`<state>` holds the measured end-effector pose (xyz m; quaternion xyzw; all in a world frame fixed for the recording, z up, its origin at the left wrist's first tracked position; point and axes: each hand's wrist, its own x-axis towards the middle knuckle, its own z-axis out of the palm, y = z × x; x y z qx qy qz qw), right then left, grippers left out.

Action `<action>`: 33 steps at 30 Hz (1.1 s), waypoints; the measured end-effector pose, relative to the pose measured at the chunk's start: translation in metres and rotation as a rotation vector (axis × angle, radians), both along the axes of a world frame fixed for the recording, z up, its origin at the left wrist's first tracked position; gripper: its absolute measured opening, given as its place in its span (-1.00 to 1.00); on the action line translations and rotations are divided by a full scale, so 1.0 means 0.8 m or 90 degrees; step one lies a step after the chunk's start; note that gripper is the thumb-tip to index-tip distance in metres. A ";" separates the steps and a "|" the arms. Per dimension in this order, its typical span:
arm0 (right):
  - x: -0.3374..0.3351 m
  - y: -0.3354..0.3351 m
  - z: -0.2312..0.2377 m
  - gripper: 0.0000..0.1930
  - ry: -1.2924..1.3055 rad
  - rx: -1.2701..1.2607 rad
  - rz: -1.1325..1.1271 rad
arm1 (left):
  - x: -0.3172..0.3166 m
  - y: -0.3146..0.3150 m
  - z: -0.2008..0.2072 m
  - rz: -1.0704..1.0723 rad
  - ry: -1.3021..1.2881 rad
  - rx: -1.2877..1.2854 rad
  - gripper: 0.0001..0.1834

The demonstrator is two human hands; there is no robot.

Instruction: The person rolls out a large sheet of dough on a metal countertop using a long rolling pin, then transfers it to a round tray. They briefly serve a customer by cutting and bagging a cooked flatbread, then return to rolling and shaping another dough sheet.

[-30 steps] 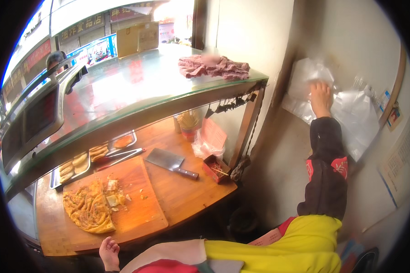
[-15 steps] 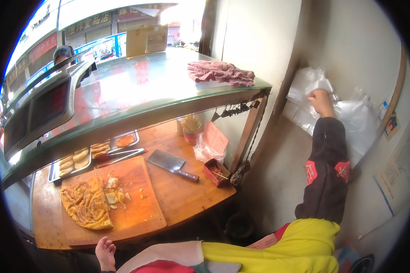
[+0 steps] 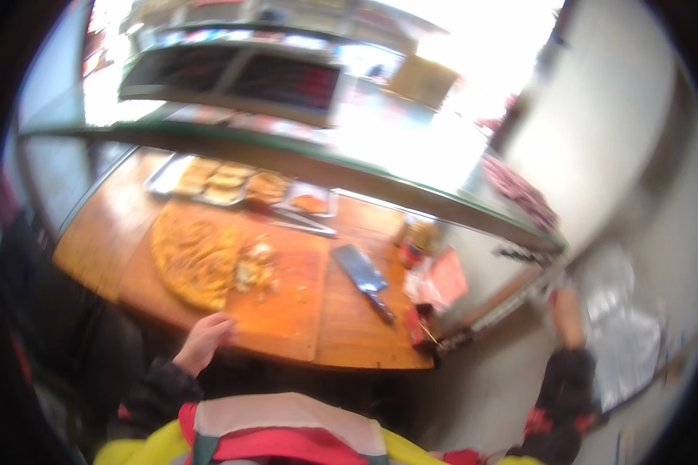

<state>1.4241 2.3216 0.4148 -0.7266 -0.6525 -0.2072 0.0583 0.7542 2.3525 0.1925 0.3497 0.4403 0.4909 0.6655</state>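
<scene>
My right hand [image 3: 568,316] is blurred beside the wall at the right, its fingers closed on what looks like a thin clear plastic bag, only faintly visible. Right next to it hangs a bunch of clear plastic bags [image 3: 624,341]. My left hand [image 3: 208,341] hovers by the front edge of the wooden cutting board [image 3: 287,325], fingers loosely bent and nothing in them. Just beyond that hand lies a large browned flatbread [image 3: 198,256], cut away on its right side. Small cut pieces [image 3: 256,267] are scattered beside it.
A cleaver [image 3: 362,279] lies right of the board. Behind are metal trays of flat breads [image 3: 217,180] and tongs [image 3: 302,223]. A small red box [image 3: 421,325] and a pink card [image 3: 447,277] stand at the right. A glass-topped shelf [image 3: 349,167] overhangs the table, with a cloth [image 3: 520,192] on it.
My view has swung left and down. My right hand has come away from the hanging bags toward the counter. The left hand has risen to the board's front edge.
</scene>
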 end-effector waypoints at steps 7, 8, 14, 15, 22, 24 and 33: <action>-0.428 0.017 -0.105 -0.86 0.297 -0.166 0.471 | 0.063 -0.003 0.056 -0.156 0.372 0.650 -0.14; -0.476 0.021 -0.111 -0.86 0.301 -0.193 0.518 | 0.068 -0.008 0.064 -0.118 0.428 0.693 -0.20; -0.667 0.031 -0.121 -0.90 0.554 -0.270 0.586 | -0.021 -0.033 0.071 -0.048 0.350 0.471 -0.78; -0.696 0.036 -0.126 -0.91 0.603 -0.207 0.609 | -0.051 -0.033 0.062 -0.050 0.351 0.441 -0.84; -0.845 0.014 -0.135 -0.89 0.673 0.076 0.716 | -0.234 -0.062 0.073 0.071 0.291 0.217 -0.67; -0.875 0.009 -0.161 -0.76 0.640 -0.074 0.728 | -0.274 -0.071 0.071 0.071 0.249 0.183 -0.64; -0.987 0.055 -0.233 -0.69 0.968 -0.765 0.633 | -0.363 -0.105 0.097 0.122 0.110 0.093 -0.56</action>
